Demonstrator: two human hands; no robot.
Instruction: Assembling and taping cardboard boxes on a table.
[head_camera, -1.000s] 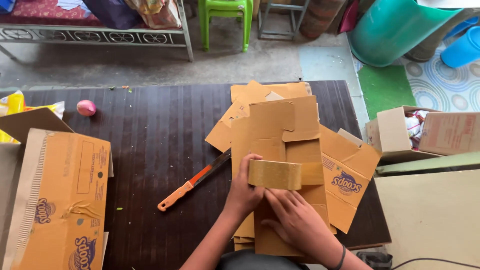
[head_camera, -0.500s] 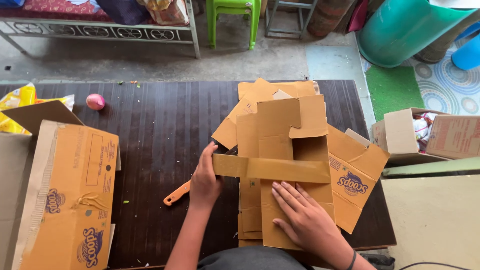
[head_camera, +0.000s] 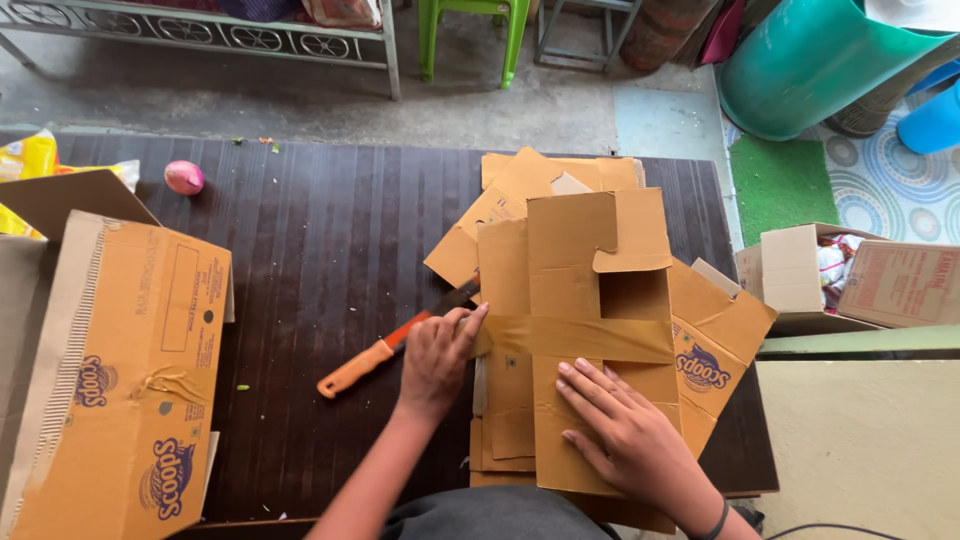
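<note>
left hand (head_camera: 437, 352): sitting mid-frame, fingers curled, pinching the left end of the brown tape strip (head_camera: 575, 338)
right hand (head_camera: 625, 432): lying open and flat, pressing down the cardboard sheet (head_camera: 590, 300), gripping nothing
cardboard: stacking up flat, centre-right of the dark bench (head_camera: 300, 250)
knife (head_camera: 395, 340): orange handle, lying just left of the left hand
folded box (head_camera: 120, 370): lying at lower left
pink ball (head_camera: 184, 177): sitting upper left

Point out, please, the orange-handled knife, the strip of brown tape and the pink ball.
orange-handled knife (head_camera: 362, 367), head view, on its handle.
strip of brown tape (head_camera: 590, 338), head view, mid-strip.
pink ball (head_camera: 184, 177), head view, its centre.
</note>
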